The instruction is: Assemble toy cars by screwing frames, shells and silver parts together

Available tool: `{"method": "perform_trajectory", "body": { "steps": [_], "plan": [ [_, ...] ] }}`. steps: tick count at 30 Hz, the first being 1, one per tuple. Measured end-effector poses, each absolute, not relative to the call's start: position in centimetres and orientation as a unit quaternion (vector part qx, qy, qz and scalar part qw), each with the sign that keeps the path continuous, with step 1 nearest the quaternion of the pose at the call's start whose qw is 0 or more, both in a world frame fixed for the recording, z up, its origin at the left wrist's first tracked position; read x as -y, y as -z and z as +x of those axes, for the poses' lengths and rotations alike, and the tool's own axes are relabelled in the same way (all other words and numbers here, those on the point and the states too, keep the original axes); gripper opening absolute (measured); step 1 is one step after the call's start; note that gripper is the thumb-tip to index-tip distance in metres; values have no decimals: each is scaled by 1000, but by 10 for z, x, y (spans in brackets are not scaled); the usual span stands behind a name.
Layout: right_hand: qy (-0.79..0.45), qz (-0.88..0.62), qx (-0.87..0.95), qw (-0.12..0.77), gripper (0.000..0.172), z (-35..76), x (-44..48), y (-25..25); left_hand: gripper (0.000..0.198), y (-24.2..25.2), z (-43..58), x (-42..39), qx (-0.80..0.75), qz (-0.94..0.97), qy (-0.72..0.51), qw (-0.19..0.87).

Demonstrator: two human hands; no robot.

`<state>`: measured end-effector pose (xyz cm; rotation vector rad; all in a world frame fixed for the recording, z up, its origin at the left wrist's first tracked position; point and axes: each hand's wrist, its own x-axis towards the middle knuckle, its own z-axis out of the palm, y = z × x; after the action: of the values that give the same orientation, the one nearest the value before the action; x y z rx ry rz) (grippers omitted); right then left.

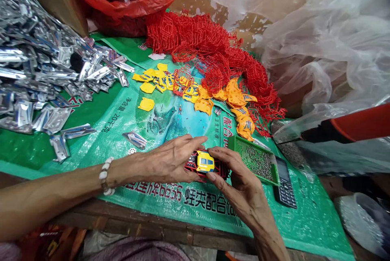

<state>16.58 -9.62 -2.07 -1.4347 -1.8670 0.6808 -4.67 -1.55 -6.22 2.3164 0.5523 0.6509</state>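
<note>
Between my two hands, near the table's front edge, is a small toy car body (205, 161) with a yellow, blue-windowed shell and a red frame. My left hand (170, 159) closes on its left side, thumb below and fingers above. My right hand (236, 175) grips the right end between thumb and fingers. The fingers partly cover the car's ends. Just right of my right hand stands a green tray (276, 173) of tiny screws. A loose silver chrome part (135, 139) lies beyond my left wrist.
Silver parts (33, 58) are heaped at left. Red plastic frames (207, 42) pile up at the back, with yellow shells (158, 77) and orange shells (239, 98) before them. A red bag (122, 5) stands behind. At right are a black keypad phone (284, 184) and a red-handled tool (359, 125).
</note>
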Motion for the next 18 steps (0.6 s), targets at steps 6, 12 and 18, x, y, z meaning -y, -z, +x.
{"method": "perform_trajectory", "body": {
  "steps": [6, 12, 18],
  "plan": [
    [-264, -555, 714, 336, 32, 165, 93, 15, 91, 61, -46, 15, -216, 886, -238, 333],
    [-279, -555, 716, 317, 30, 166, 88, 8, 88, 61, -47, 17, -211, 883, -241, 343],
    [-294, -564, 706, 312, 29, 164, 87, 3, 52, 43, -42, 16, -171, 866, -324, 341]
  ]
}}
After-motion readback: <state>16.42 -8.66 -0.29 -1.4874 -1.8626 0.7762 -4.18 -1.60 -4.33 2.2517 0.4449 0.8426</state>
